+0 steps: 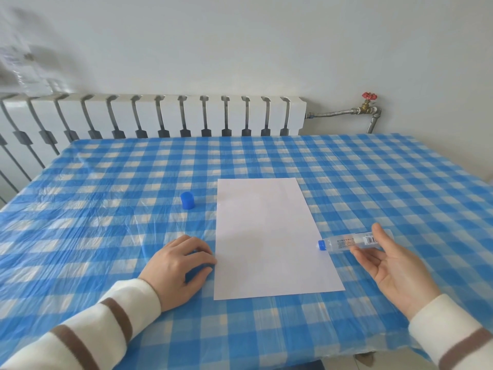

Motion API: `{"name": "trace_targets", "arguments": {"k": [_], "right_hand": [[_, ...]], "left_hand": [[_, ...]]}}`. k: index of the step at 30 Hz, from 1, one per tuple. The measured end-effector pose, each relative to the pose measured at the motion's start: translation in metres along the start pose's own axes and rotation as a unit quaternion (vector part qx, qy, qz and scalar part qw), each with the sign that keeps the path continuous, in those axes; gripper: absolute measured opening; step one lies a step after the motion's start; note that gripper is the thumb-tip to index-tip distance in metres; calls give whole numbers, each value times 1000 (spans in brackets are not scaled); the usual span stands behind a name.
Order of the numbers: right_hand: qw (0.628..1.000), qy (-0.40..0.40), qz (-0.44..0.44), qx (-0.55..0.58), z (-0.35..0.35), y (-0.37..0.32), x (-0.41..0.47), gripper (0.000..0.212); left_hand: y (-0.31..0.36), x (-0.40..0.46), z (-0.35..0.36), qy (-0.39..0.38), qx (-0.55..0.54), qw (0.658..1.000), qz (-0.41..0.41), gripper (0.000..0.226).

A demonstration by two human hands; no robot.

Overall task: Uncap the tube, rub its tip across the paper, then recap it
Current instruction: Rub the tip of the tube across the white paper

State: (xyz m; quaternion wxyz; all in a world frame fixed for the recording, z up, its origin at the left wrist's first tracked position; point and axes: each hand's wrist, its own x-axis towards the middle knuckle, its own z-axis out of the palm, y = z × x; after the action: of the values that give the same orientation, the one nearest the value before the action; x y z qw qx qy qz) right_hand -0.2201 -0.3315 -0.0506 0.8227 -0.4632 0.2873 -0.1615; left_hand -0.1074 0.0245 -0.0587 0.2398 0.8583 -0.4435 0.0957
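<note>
Checked blue cloth is covering the tabletop (106,166) where we are working. Our tube (354,240) is lying uncapped just beyond our right hand (392,265), whose fingers (380,237) are spreading loose, barely touching it; it could be rolling and smearing the paper (269,236). Our left hand (178,265) is resting curled, holding nothing, while the cap (187,200) is standing well apart.
</note>
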Motion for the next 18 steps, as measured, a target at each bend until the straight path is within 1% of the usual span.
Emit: {"name": "trace_targets", "arguments": {"k": [4, 11, 16, 18], "right_hand": [[1000, -14, -6, 17, 11, -3, -6, 28], [998, -65, 8, 20, 45, 3, -20, 27], [992, -117, 39, 8, 77, 21, -31, 24], [989, -134, 54, 3, 89, 30, -35, 30]], "left_hand": [[2, 0, -2, -16, 8, 1000, 2, 23], [5, 2, -11, -52, 19, 998, 8, 29], [6, -2, -11, -50, 15, 999, -3, 31], [6, -3, -10, -44, 15, 999, -7, 32]]}}
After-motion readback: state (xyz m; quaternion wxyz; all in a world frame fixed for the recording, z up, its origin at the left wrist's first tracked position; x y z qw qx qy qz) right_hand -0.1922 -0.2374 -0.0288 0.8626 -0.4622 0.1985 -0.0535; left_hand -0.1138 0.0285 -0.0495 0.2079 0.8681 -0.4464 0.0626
